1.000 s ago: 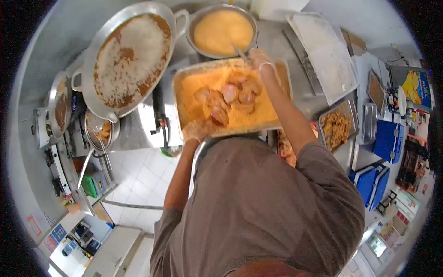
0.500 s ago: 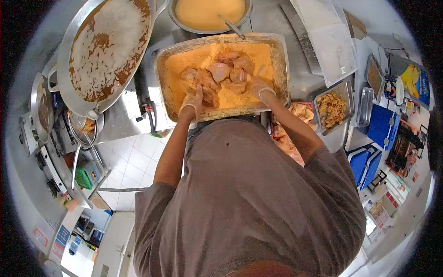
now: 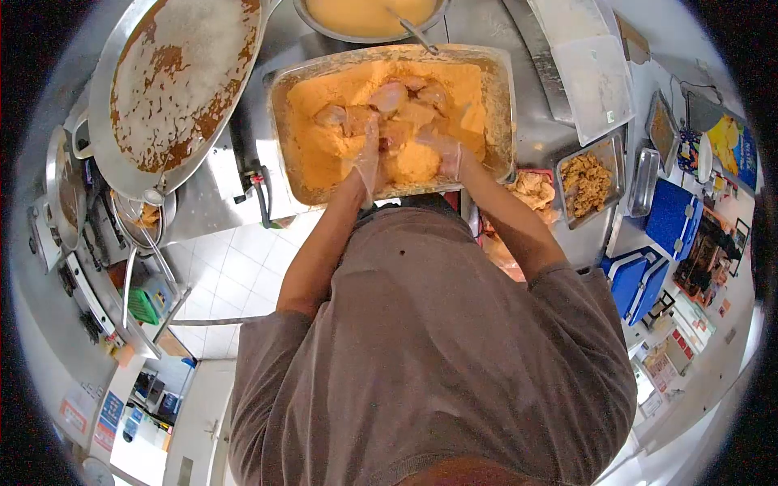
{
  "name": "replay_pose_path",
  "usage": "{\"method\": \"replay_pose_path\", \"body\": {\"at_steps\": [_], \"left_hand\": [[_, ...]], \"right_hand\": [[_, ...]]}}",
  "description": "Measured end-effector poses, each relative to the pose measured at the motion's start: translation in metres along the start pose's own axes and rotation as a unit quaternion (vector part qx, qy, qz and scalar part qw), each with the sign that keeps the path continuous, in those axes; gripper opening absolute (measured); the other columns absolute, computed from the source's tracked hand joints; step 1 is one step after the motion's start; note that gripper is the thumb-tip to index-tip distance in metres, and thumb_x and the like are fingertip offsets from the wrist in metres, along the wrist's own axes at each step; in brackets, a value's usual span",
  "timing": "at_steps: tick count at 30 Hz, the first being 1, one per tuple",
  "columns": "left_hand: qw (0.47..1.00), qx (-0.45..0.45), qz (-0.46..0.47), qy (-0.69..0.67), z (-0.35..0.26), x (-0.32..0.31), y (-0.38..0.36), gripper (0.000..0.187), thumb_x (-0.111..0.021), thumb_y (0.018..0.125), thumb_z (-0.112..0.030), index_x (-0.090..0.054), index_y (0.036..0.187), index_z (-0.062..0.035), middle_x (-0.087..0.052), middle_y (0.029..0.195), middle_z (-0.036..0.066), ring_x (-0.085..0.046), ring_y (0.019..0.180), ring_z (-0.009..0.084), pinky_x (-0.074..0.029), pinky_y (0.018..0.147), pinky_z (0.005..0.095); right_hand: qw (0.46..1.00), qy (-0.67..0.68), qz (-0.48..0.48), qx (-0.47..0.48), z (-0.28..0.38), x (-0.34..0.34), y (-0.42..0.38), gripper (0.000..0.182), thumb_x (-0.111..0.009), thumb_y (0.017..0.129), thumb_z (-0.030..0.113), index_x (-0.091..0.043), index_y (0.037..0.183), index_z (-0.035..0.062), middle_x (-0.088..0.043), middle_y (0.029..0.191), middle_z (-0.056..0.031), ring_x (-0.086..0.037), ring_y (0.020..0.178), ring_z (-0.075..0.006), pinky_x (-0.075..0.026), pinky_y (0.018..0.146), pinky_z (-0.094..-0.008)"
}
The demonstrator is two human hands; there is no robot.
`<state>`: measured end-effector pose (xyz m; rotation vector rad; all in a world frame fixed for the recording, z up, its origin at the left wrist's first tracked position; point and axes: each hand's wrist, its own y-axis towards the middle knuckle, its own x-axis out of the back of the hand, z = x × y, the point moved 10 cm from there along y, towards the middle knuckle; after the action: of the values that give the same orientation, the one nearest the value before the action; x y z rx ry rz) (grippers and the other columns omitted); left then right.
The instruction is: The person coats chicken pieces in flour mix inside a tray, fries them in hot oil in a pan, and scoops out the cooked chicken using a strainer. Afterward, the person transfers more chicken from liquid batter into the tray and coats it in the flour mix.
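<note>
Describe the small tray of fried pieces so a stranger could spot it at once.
Start at the big tray of orange flour where the left hand and right hand work. Look to its right, past the red basket of raw pieces. The small tray sits there, a steel rectangle; unlike its neighbours, it holds brown, crusted, already fried pieces.

Obscured and cropped items, head view

Batter bowl (image 3: pixel 369 18) at 12 o'clock: cut by top edge. Frying pan (image 3: pixel 174 81) at 11 o'clock: rim cropped. Left hand (image 3: pixel 369 158) fingertips buried in orange flour (image 3: pixel 324 150). Posters (image 3: pixel 105 417) at 7 o'clock: unreadable.
</note>
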<state>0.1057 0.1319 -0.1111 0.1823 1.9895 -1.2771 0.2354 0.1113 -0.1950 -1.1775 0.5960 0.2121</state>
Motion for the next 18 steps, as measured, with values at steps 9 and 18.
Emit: {"method": "replay_pose_path", "body": {"at_steps": [9, 18], "left_hand": [[0.844, -0.094, -0.042, 0.527, -0.041, 0.003, -0.042, 0.07, -0.066, 0.09, -0.047, -0.045, 0.144, -0.0073, -0.055, 0.135, 0.017, -0.057, 0.115, 0.025, -0.051, 0.091, 0.0393], [0.74, -0.33, -0.205, 0.549, -0.128, 0.046, -0.082, 0.057, -0.061, 0.093, -0.043, -0.055, 0.134, -0.0046, -0.068, 0.118, 0.019, -0.066, 0.105, 0.0329, -0.051, 0.088, 0.0407]], "right_hand": [[0.958, -0.194, -0.186, 0.102, 0.087, -0.05, -0.08, 0.044, -0.058, 0.096, 0.024, -0.056, 0.135, 0.0038, -0.058, 0.137, -0.0137, -0.059, 0.119, -0.0234, -0.05, 0.098, -0.0387], [0.759, -0.497, -0.316, 0.278, 0.159, -0.067, -0.114, 0.05, -0.068, 0.089, 0.036, -0.061, 0.128, 0.0065, -0.065, 0.123, -0.0165, -0.06, 0.114, -0.0266, -0.048, 0.093, -0.0387]]}}
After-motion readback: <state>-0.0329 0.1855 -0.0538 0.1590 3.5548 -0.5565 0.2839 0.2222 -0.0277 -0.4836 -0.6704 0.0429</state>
